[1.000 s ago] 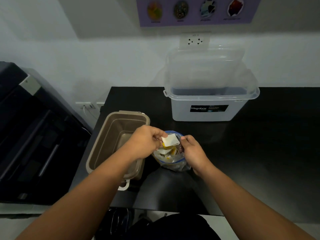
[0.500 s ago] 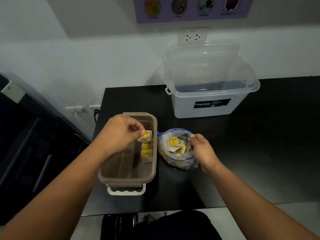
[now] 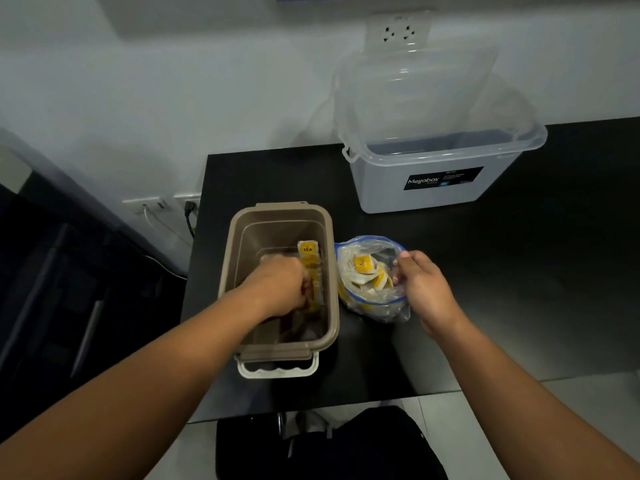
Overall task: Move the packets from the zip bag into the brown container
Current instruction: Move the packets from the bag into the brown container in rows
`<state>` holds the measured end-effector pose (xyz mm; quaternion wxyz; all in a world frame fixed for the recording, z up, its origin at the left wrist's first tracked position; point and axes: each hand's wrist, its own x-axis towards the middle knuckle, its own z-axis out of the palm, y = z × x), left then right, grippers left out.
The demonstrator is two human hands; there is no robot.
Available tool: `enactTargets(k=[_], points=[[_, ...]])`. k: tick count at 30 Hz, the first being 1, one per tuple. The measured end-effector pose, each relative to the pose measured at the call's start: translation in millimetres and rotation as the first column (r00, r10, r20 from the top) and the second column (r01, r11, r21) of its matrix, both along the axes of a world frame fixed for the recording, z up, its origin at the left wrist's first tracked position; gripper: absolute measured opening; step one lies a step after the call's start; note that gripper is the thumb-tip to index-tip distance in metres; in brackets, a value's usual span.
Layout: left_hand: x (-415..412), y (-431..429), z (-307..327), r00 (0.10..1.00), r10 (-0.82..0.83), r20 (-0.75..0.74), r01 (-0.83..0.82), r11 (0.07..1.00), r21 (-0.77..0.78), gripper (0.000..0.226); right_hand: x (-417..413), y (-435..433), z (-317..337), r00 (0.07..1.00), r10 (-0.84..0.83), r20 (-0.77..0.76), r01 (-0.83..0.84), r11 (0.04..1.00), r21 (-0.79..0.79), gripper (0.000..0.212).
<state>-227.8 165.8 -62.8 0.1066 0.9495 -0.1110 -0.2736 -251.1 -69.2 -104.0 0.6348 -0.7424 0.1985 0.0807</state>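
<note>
The brown container stands open on the left part of the black table, with its pale latch turned toward the person. The left hand is down inside it, knuckles up, fingers curled in toward the right-hand wall. A row of tea packets stands on edge along that wall, and the farthest one shows a yellow label reading TEA. The fingertips are hidden against the row, so I cannot tell whether they pinch a packet or only touch it.

Just beside the container, on its right, sits the zip bag, clear plastic with a blue strip round its mouth, which gapes upward. The right hand holds the right edge of the mouth, thumb and fingers pinching the plastic. Inside lie loose packets, white with yellow labels, in a heap. The two hands are apart, one at the container and one at the bag.

Farther back on the table, near the wall, stands an open clear storage box with a dark label. Its clear lid is propped upright behind it against the white wall. A wall socket shows above the lid. More sockets sit low on the wall left of the table. A dark cabinet fills the left side.
</note>
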Motion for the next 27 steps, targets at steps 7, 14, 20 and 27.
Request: enactTargets(k=[7, 14, 20, 27], points=[[6.5, -7.6, -11.7, 0.999, 0.041, 0.018, -0.043, 0.992, 0.122, 0.013, -5.5, 2.6, -2.8, 1.000, -0.009, -0.005, 0.009, 1.000, 0.029, 0.029], [2.2, -7.2, -11.7, 0.998, 0.042, 0.041, -0.049, 0.984, 0.172, 0.019, -6.2, 6.2, -2.9, 1.000, -0.010, -0.005, 0.010, 1.000, -0.003, 0.032], [1.7, -1.9, 17.6, 0.995, 0.089, 0.037, -0.090, 0.995, 0.040, 0.006, -6.1, 7.6, -4.8, 1.000, 0.008, 0.019, -0.005, 0.990, -0.144, 0.034], [3.0, -20.9, 77.5, 0.957, 0.152, 0.246, -0.113, 0.980, -0.166, 0.010, -4.5, 1.2, -0.1, 0.998, 0.056, -0.011, -0.057, 0.990, -0.131, 0.032]])
